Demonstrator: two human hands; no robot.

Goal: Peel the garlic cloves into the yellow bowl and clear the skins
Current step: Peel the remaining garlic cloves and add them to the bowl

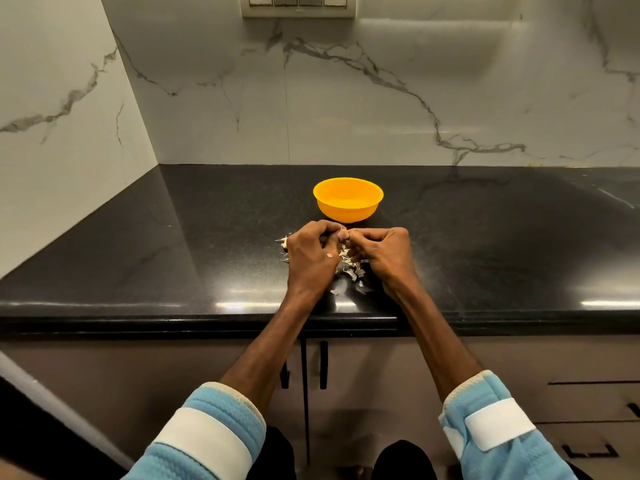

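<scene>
Yellow bowl (347,213) sits upright on the dark surface (173,258), mid-depth, and its contents are not readable from this angle. Both hands are just in front of the bowl on the near side, not touching it. Left hand (309,255) and right hand (385,252) are knuckles-up with their fingertips meeting between them. Left fingers (325,228) and right fingers (367,233) are curled in tight, pinching a small pale piece that looks like a garlic clove (343,234), which is mostly hidden by the fingertips. Loose garlic skins (350,264) are piled on the surface under and between the hands, in front of the bowl, spreading toward the surface edge. A few more pale scraps (282,241) lie just left of the left hand. Light blue sleeves (221,420) with white bands sit at the bottom of the view. Cabinet doors (346,375) are below the surface edge, and a switch plate (298,5) is on the marble wall well behind the bowl.
</scene>
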